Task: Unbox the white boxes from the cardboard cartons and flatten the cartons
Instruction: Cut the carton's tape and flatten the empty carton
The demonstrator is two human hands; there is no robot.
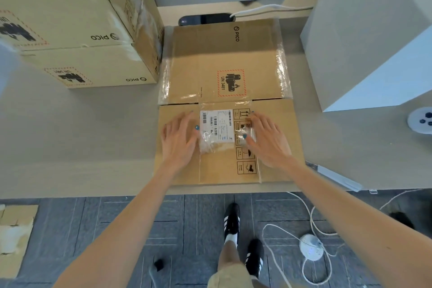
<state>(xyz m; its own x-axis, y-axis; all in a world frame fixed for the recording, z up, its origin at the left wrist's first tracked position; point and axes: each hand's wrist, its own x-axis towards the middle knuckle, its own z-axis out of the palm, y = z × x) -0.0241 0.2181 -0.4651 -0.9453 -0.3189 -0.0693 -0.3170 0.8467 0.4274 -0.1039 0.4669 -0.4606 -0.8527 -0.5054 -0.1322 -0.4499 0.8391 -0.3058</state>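
Note:
A flattened brown carton lies on the grey table, reaching to the near edge. It bears a red-framed UN 3481 mark and a white shipping label under crinkled clear tape. My left hand presses flat on the carton's near panel, left of the label, fingers spread. My right hand presses flat on the right side, its thumb on the crumpled tape. Two unopened cartons are stacked at the back left. Tall white boxes stand at the right.
A dark oblong device with a white cable lies behind the flat carton. A round white desk socket sits at the far right. On the carpet are a white power hub with cables, cardboard scraps at the left, and my feet.

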